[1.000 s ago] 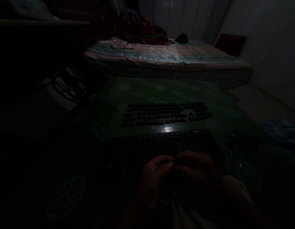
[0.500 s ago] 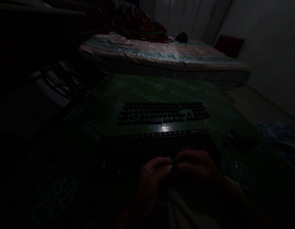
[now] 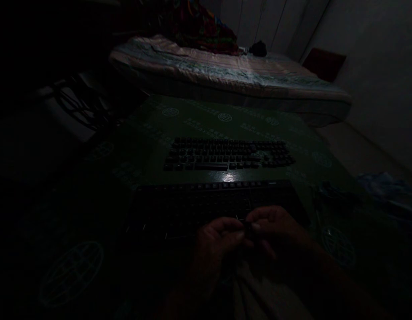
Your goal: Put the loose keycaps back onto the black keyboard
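Observation:
The room is very dark. My left hand [image 3: 214, 242] and my right hand [image 3: 279, 231] meet fingertip to fingertip over the near edge of a black keyboard frame [image 3: 192, 209]. Both pinch a tiny dark object [image 3: 248, 227] that I cannot make out. Beyond the frame, rows of loose black keycaps [image 3: 226, 154] lie laid out in keyboard order on a green mat [image 3: 159, 129] printed with globe logos.
A bed [image 3: 226, 75] with a striped sheet and a pile of colourful cloth [image 3: 199, 26] stands behind the mat. A dark wire chair [image 3: 79, 106] is at the left. Small dark items [image 3: 333, 191] and a bluish cloth [image 3: 382, 186] lie at the right.
The view has shifted a little downward and left. My hands stay pinched together over the keyboard frame, and my right fingers have spread slightly.

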The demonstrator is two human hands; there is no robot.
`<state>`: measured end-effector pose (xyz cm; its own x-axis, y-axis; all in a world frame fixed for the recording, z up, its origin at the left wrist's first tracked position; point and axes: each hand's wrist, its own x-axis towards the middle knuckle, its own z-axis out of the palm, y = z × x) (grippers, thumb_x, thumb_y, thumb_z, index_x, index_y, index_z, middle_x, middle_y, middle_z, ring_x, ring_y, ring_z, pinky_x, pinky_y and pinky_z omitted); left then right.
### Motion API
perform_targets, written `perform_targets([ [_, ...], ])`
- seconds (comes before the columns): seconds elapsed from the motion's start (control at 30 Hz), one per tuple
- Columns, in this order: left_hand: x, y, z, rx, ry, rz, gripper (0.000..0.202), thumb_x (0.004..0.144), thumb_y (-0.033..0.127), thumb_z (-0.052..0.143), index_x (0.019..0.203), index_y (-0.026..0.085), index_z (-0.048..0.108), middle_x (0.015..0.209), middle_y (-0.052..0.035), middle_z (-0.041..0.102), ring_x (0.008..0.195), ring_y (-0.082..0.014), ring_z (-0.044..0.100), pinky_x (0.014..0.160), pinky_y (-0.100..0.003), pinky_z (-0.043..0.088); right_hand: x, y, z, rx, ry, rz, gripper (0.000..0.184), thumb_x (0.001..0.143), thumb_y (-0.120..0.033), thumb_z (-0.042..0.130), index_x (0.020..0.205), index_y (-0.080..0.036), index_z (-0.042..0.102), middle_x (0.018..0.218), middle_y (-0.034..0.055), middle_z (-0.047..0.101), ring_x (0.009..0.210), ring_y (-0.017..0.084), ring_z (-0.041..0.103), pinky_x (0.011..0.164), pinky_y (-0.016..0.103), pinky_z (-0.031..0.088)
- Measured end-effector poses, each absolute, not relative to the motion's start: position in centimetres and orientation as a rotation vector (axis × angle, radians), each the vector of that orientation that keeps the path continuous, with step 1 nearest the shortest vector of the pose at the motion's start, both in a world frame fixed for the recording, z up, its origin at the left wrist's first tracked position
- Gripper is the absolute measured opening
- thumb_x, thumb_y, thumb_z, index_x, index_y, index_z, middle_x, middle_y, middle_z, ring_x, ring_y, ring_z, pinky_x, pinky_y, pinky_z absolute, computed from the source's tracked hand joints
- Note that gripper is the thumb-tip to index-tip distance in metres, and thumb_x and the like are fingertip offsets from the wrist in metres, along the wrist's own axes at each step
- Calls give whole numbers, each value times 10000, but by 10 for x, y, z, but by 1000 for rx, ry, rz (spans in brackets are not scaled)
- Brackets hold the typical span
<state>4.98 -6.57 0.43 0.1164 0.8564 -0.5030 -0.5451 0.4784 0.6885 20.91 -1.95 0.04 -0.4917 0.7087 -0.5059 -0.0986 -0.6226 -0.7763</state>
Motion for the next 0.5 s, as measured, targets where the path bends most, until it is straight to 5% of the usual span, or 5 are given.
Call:
perform_targets([
  [0.27,48,-66,7,352,953,1050,179,619,193,743,766,123,667,612,-75,718,541,-162,654,568,-242,483,206,-22,0,-1067,-807,2156,273,584,-289,780,752,-109,663,560,24,664,297,60,475,318,151,337],
  [0.5,49,-65,8,330,928,1065,203,610,188,763,777,125,667,725,-93,738,574,-171,671,591,-253,503,208,-19,-7,-1002,-808,2242,293,630,-341,753,768,-106,646,414,-16,583,252,66,436,297,140,277],
])
